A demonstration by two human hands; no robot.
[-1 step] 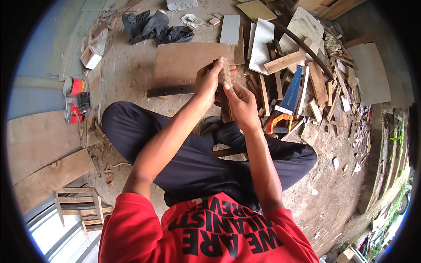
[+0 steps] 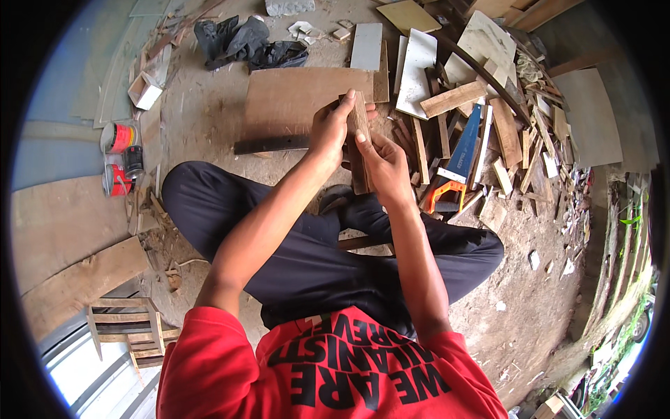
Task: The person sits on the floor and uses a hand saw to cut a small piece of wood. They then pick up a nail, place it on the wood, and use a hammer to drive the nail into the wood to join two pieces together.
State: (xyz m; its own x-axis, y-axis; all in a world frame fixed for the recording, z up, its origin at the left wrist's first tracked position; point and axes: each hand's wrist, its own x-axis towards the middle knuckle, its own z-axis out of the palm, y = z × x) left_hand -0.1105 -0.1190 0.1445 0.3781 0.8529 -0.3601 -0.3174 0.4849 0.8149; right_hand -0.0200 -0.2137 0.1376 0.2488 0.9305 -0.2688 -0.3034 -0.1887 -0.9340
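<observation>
Both my hands grip a short brown wooden piece (image 2: 359,167), held up in front of my crossed legs. My left hand (image 2: 331,127) is closed round its upper left side, thumb along the top end. My right hand (image 2: 385,160) holds it from the right, thumb pressed on its face. The fingers behind the wood are partly hidden. Beyond the hands a brown wooden board (image 2: 300,98) lies on the ground, with a dark strip (image 2: 269,145) along its near edge. To the right a handsaw (image 2: 460,157) with a blue blade and orange handle rests against scrap wood.
A heap of wood offcuts (image 2: 509,133) fills the right side. Black plastic bags (image 2: 241,45) lie at the far left. Red and black cans (image 2: 118,157) stand at left, near a small white box (image 2: 144,91). A slatted wooden frame (image 2: 125,322) sits at the lower left.
</observation>
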